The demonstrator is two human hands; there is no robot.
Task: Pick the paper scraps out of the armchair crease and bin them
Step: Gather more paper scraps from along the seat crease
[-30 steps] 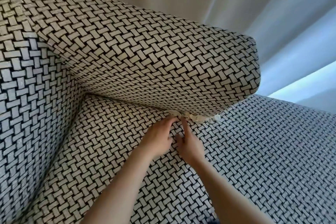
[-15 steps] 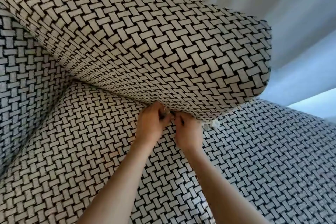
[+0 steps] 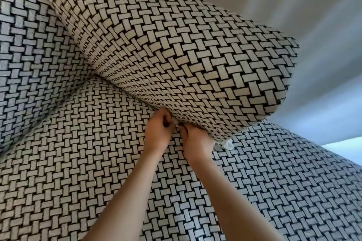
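The armchair is covered in a black-and-cream woven pattern. Its crease runs between the seat (image 3: 98, 143) and the padded armrest (image 3: 186, 55). My left hand (image 3: 159, 130) is at the crease with its fingers curled against the thumb, pinching a small pale paper scrap at the fingertips. Right beside it, my right hand (image 3: 195, 140) has its fingers pushed under the armrest, where they are hidden. Another white paper scrap (image 3: 227, 144) sticks out of the crease just right of my right hand.
The chair back (image 3: 29, 55) rises at the left. Pale curtains (image 3: 293, 6) hang behind the armrest, and a strip of light surface (image 3: 346, 147) shows at the far right. No bin is in view.
The view has closed in on the crease. Both hands moved from the seat up into the crease under the armrest, and the left hand's fingers curled into a pinch.
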